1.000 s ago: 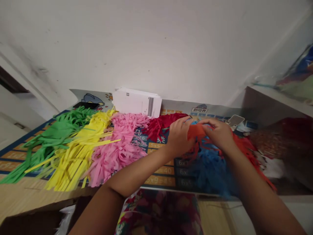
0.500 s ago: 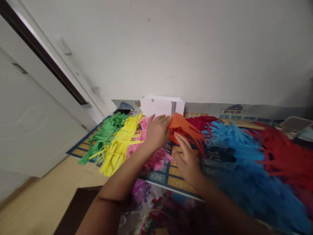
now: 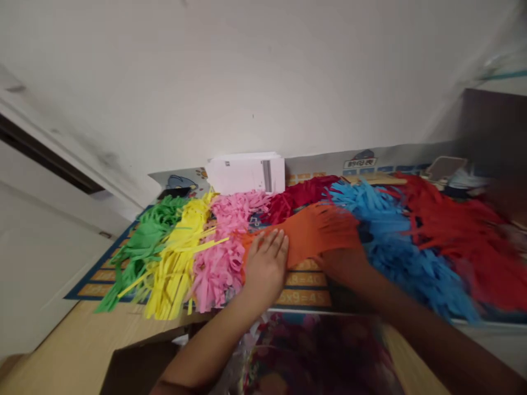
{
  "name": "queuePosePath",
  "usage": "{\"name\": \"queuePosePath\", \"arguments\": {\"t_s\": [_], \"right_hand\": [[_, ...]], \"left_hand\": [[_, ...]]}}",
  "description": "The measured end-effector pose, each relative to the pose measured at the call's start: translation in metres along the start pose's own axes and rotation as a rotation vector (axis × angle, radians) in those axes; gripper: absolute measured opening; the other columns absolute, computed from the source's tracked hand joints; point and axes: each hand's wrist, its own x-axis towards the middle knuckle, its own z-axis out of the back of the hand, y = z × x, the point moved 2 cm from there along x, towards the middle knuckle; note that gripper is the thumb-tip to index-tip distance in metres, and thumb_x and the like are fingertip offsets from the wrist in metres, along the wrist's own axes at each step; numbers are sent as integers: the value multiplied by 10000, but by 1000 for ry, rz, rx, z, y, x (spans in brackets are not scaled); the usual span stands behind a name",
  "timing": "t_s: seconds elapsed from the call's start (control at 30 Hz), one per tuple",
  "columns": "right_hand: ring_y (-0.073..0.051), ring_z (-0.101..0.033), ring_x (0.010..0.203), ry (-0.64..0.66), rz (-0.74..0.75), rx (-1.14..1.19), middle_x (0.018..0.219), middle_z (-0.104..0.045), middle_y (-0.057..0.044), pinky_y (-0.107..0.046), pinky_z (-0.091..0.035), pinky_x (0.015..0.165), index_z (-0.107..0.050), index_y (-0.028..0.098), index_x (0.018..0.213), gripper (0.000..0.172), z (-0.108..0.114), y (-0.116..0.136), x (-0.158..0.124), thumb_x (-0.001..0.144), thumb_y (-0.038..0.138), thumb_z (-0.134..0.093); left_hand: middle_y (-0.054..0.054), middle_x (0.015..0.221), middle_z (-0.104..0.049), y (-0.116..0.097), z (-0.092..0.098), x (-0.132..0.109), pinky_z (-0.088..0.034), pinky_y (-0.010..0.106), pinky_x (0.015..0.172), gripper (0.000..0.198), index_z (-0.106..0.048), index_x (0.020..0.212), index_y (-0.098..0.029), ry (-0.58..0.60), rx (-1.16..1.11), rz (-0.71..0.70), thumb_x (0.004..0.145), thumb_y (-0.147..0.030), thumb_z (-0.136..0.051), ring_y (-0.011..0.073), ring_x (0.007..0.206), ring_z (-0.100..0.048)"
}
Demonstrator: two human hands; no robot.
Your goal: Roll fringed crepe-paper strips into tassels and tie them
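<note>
A sheet of orange fringed tissue paper [image 3: 307, 236] lies spread over the mat, its cut strips towards both ends. My left hand [image 3: 267, 266] rests on the left part of this sheet, fingers lying flat. At the sheet's lower right edge is my right hand [image 3: 343, 266]; its fingers are blurred and partly hidden by the paper. Beside my left hand lies pink fringed paper [image 3: 222, 269]. Dark red fringed paper [image 3: 302, 195] is behind the orange sheet, and blue fringed paper [image 3: 407, 269] is to its right.
Yellow fringed paper [image 3: 177, 269] and green fringed paper [image 3: 144, 238] lie left; red fringed paper [image 3: 457, 236] lies right. A white box [image 3: 242, 173] stands against the wall. A printed mat [image 3: 307, 298] covers the table. Below its front edge sits a dark open box [image 3: 140, 356].
The orange paper has come down nearer me and lies spread out wider. My left hand has moved from its upper edge to flat on it; my right hand has moved right. The view has shifted.
</note>
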Motion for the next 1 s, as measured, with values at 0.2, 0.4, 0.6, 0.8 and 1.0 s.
{"name": "queuePosePath", "arguments": {"t_s": [0.2,0.4,0.6,0.8,1.0], "right_hand": [[-243,-720,689,119,20,-163,819,-763,-52,-365,-544,602,-711,269,927,223,78,-29,-121,961,311,-495],[-288,-635,1184,200,138,-118,1232,-711,-111,-534,-389,1068,-680,232,1203,347,30,11,-93,913,157,-506],[-210,-705,1030,283,29,224,1054,-774,-32,-403,-432,882,-729,250,1035,218,-5,-27,-79,993,239,-514],[-195,-704,772,375,-34,313,937,-785,-35,-377,-408,764,-738,243,1026,305,6,-32,-66,1037,373,-462],[-194,-682,712,353,-139,245,859,-780,-15,-363,-429,694,-742,248,903,320,-4,-40,-49,1013,370,-467]], "left_hand": [[183,1381,-622,-59,-63,0,-403,492,1166,358,-646,1274,-78,381,-163,-109,958,-118,-484,284,1348,-552],[202,1413,-590,-56,-53,-9,-395,532,1153,368,-620,1303,-66,422,-228,-92,965,-128,-488,298,1339,-551],[78,1200,-741,-24,-35,-17,-354,501,1159,304,-681,1201,-192,358,-605,-27,913,-176,-586,236,1189,-643],[69,948,-774,-11,-37,-11,-418,453,1016,162,-730,1006,-195,326,-738,115,936,-220,-585,226,960,-689],[39,788,-733,-12,-39,4,-415,443,950,211,-714,825,-185,421,-658,215,957,-283,-583,219,821,-669]]}}
